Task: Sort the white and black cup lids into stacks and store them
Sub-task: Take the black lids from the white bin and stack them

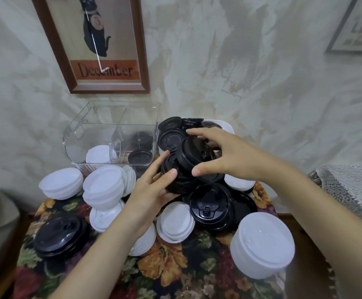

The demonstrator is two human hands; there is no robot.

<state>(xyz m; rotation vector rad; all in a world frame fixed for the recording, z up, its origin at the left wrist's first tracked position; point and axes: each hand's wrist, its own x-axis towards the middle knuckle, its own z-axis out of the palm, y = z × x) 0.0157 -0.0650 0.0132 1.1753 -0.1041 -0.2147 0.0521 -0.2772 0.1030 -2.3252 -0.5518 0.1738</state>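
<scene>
My left hand [154,186] grips a short stack of black lids [176,181] from below, above the middle of the table. My right hand [223,154] holds a tilted black lid [195,153] against the top of that stack, thumb below and fingers over it. More black lids [175,130] are heaped behind the hands. White lid stacks stand at the left [61,183], centre-left [103,186] and front right [262,242]. A large black lid [210,207] lies just under the hands, and a black stack [61,234] sits front left.
A clear plastic bin [111,134] with a divider stands at the back left, holding white lids [99,154] in one side and black lids [140,156] in the other. The table wears a floral cloth [171,264]. A lace-covered surface [348,190] is at right.
</scene>
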